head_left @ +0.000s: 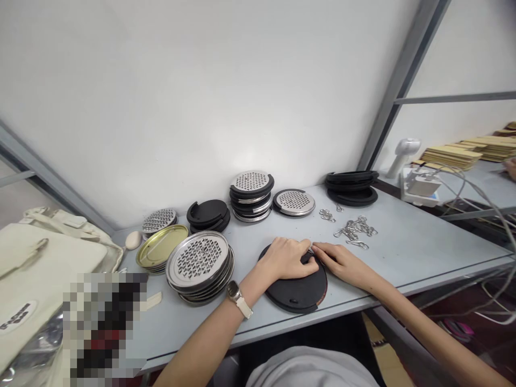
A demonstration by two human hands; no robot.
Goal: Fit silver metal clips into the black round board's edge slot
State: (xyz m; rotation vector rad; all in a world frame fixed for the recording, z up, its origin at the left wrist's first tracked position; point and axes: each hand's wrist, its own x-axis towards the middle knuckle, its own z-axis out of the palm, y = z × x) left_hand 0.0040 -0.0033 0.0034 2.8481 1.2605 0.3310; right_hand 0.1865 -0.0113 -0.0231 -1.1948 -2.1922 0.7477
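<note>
A round black disc (296, 293) lies flat near the table's front edge. My left hand (288, 258), with a watch on the wrist, rests on its upper part, the fingers bent toward the right rim. From the right, my right hand (341, 260) meets it at that rim, its fingertips pressed together around a small metal piece, perhaps a clip, mostly hidden. Loose metal clips (357, 228) lie beyond my right hand. Left of the disc stands a stack of round metal graters (201, 260), beside gold-coloured lids (161, 247).
Along the wall stand black holders (208, 213), a grater stack (252, 183), a single grater (294, 202) and black rings (351, 196). A cream bag (52, 258) is at left; a scanner (403, 153), cables and wooden boards (451, 156) are at right.
</note>
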